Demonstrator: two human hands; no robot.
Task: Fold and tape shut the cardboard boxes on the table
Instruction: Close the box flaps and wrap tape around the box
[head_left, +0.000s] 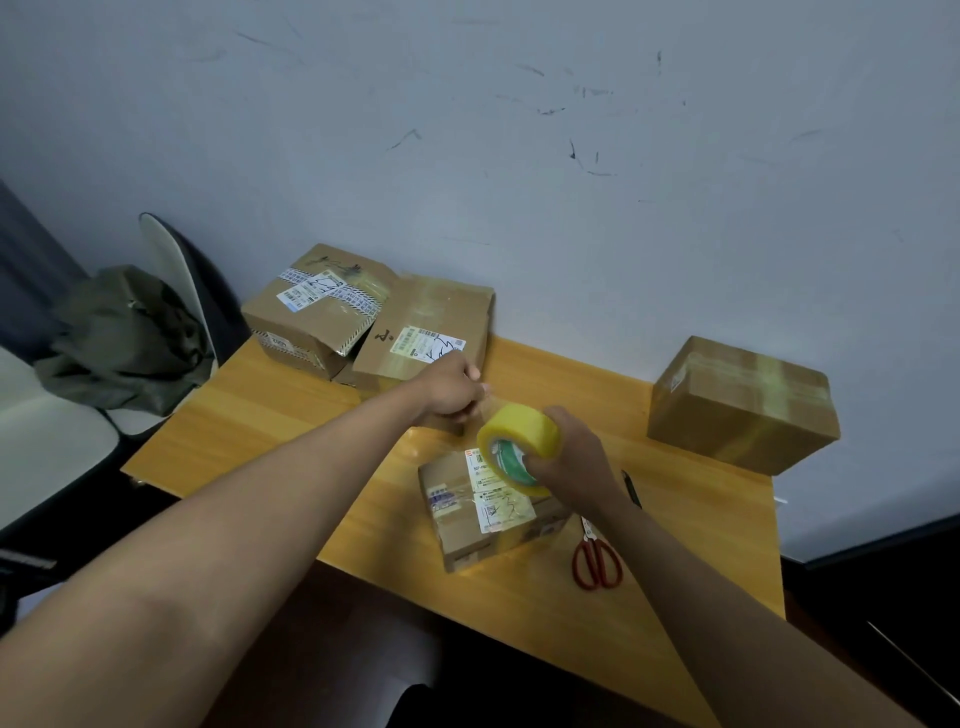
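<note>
While held above the small box near the worktop front edge, tape roll noted in right hand, fingers curled round it and into its core. Left hand found closed in a pinch on the clear free tape end, drawn away from the roll. Judged as the taping step; next, strip to be laid along the box seam, pressed down, then cut, scissors lying just beside.

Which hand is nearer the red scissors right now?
Right. The right hand grips the tape roll just up-left of the red scissors; the left hand is farther off, beyond the roll.
</note>
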